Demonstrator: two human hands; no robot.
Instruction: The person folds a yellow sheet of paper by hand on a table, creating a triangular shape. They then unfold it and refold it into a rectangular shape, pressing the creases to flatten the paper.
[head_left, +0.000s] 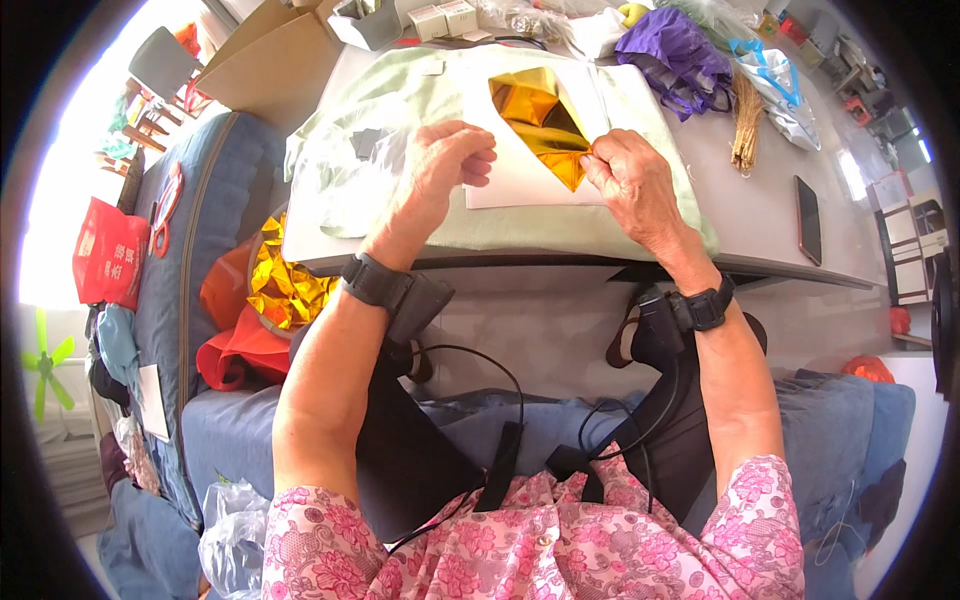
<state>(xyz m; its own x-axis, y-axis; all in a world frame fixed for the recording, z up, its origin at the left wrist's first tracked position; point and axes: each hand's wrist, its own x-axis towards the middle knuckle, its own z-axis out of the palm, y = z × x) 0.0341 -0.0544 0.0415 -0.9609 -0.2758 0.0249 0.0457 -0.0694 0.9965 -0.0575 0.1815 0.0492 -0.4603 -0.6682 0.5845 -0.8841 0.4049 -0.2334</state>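
A creased piece of gold foil paper (541, 124) lies over white paper (499, 196) on the table, its lower tip pointing towards me. My right hand (630, 176) pinches the foil's right edge near that tip. To the left of the foil is my left hand (450, 161), raised with curled fingers; its fingertips are close together, and whether anything thin is between them cannot be told. Under the paper spreads a pale green cloth (450, 241). A clear plastic bag (360, 180) lies on the cloth beside my left wrist.
Right on the table are a purple bag (671, 56), a straw bundle (746, 124) and a phone (808, 219). Boxes (442, 19) stand at the back. Folded gold foil (281, 277) fills a container left below the table edge; scissors (166, 210) rest on the blue sofa (202, 172).
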